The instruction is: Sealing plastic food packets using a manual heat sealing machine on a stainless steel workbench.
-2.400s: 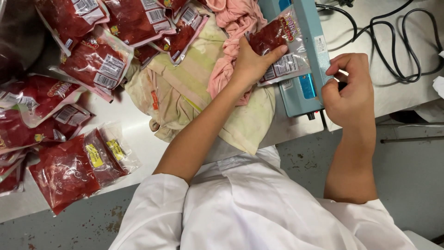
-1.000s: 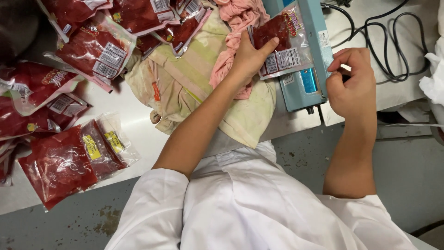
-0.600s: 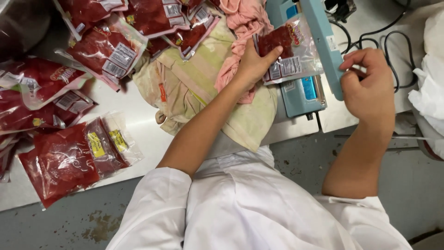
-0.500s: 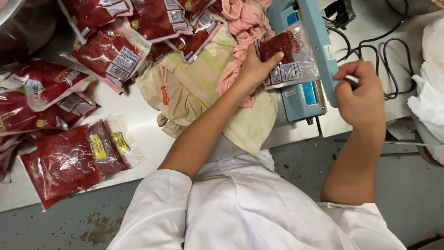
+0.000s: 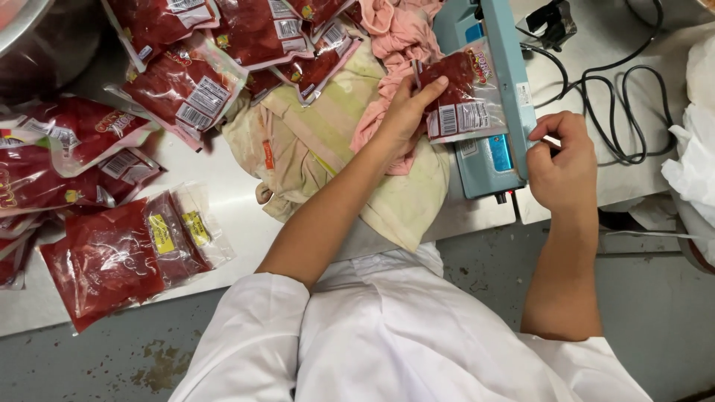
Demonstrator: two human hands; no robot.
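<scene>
Broadly, bench: a steel worktop (image 5: 246, 223) runs across the upper part of the view, crowded with goods.
Pile of pouches: clear bags of red filling (image 5: 104, 253) lie heaped along the left side and top, some overlapping.
Cloths: a stained yellowish cloth (image 5: 335, 134) is spread in the middle, with a pink cloth (image 5: 395, 37) bunched on its upper edge.
Sealer: a blue bar-type heat sealer (image 5: 488, 97) stands at the right of the cloths, a black cable (image 5: 618, 97) coiled beyond it.
Held pouch: one small pouch (image 5: 462, 93) lies across the sealer's arm.
Left hand: the left hand (image 5: 406, 112) pinches that pouch at its left edge, thumb on top.
Right hand: the right hand (image 5: 562, 164) is curled shut around the sealer's near end.
</scene>
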